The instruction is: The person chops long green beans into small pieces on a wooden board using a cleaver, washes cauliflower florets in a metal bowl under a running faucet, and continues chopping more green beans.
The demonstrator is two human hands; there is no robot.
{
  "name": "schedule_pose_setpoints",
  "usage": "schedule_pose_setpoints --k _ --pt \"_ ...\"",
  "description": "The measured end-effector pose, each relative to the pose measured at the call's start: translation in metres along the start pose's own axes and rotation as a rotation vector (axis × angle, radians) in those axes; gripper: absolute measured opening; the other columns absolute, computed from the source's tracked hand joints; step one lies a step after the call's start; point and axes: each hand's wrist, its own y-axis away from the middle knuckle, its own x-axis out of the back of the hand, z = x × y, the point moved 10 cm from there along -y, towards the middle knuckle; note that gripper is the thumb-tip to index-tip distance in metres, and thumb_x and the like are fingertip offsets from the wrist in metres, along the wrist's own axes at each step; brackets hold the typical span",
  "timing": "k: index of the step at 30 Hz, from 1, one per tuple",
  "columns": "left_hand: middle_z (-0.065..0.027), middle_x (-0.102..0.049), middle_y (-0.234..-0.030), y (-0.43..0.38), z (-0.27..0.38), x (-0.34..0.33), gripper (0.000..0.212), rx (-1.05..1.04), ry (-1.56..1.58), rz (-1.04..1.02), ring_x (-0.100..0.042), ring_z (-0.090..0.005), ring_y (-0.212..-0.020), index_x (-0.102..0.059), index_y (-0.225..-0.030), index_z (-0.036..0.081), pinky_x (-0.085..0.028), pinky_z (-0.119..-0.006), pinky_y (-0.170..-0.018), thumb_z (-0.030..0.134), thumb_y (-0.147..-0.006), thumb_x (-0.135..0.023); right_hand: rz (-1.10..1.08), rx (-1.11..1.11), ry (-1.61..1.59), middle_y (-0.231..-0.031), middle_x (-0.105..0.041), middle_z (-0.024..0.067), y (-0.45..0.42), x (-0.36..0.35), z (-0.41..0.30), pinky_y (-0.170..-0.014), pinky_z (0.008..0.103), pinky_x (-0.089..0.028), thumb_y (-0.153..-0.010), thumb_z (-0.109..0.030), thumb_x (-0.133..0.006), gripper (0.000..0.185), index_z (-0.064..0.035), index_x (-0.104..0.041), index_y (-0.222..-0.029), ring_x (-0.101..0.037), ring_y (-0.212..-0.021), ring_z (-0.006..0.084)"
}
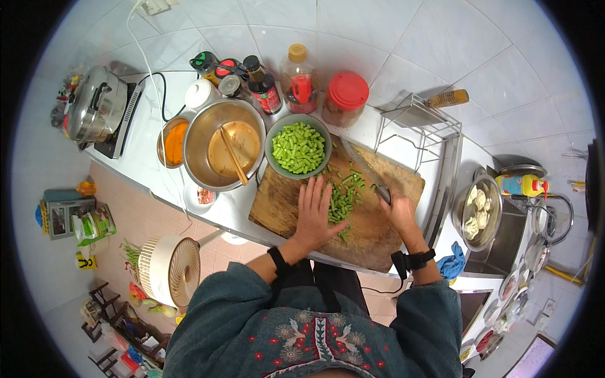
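Observation:
A wooden cutting board (378, 236) lies across the counter, with chopped green beans (347, 189) in a loose pile on it. At the pile's left edge my left hand (315, 212) rests flat with fingers spread, holding nothing. My right hand (401, 212) grips the dark handle of a kitchen knife (361, 160), whose blade lies low over the board and points away from me. Beyond my left fingertips, a grey-green bowl (268, 149) full of cut green pieces (301, 147) stands at the board's far left corner.
Left of the bowl stand a steel basin (189, 165) with chopsticks (231, 153) and a small bowl of orange liquid (176, 144). Sauce bottles (264, 90) and a red-lidded jar (347, 97) line the wall. A wire rack (420, 123) is behind the board; a sink (501, 241) is right.

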Motion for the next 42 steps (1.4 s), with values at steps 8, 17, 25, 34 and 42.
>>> schedule_pose_setpoints --k 8,17,25,34,42 --pt "-0.0285 -0.013 -0.145 0.026 -0.028 -0.051 0.112 0.164 -0.339 -0.17 -0.009 -0.0508 -0.132 -0.021 -0.143 0.005 -0.01 -0.067 -0.1 0.069 -0.062 -0.065 -0.264 0.208 0.071 -0.075 -0.062 0.0194 0.041 -0.003 -0.014 -0.059 0.043 -0.049 -0.074 -0.022 -0.068 0.029 -0.0018 -0.055 -0.091 -0.061 -0.067 0.0368" --pt "-0.0238 -0.016 -0.146 -0.003 -0.021 -0.067 0.093 0.1 -0.254 -0.121 -0.011 -0.0503 -0.132 -0.029 -0.142 0.013 -0.014 -0.064 -0.101 0.058 -0.069 -0.067 -0.043 -0.39 -0.356 -0.066 -0.056 0.022 0.099 0.022 0.049 -0.054 0.0373 -0.044 -0.079 -0.022 -0.065 0.025 0.0017 -0.056 -0.083 -0.057 -0.06 0.0368" --pt "-0.0189 -0.026 -0.143 -0.017 0.004 -0.085 0.068 0.137 -0.252 -0.011 -0.019 -0.0466 -0.131 -0.04 -0.136 0.015 -0.019 -0.058 -0.104 0.048 -0.081 -0.06 -0.349 -0.778 -0.97 -0.056 -0.05 0.0053 0.163 -0.063 0.029 -0.042 0.0306 -0.04 -0.086 -0.026 -0.062 0.024 -0.0028 -0.055 -0.085 -0.05 -0.045 0.0148" --pt "-0.0124 -0.049 -0.116 -0.022 0.027 -0.095 0.029 0.154 0.05 0.186 -0.041 -0.0328 -0.108 -0.061 -0.103 0.008 -0.036 -0.049 -0.091 0.025 -0.08 -0.067 -0.339 -0.97 -1.558 -0.057 -0.043 0.0018 0.18 -0.106 -0.014 -0.036 0.0268 -0.035 -0.09 -0.024 -0.057 0.024 -0.0076 -0.044 -0.077 -0.04 -0.041 0.0107" --pt "-0.0109 -0.052 -0.111 -0.041 0.034 -0.034 0.025 0.136 0.2 0.343 -0.043 -0.0324 -0.105 -0.062 -0.097 0.007 -0.037 -0.044 -0.089 0.015 -0.075 -0.071 -0.337 -0.862 -1.558 -0.053 -0.043 0.0022 0.16 -0.078 -0.052 -0.036 0.0263 -0.035 -0.091 -0.022 -0.055 0.023 -0.0071 -0.044 -0.077 -0.041 -0.04 0.0107"
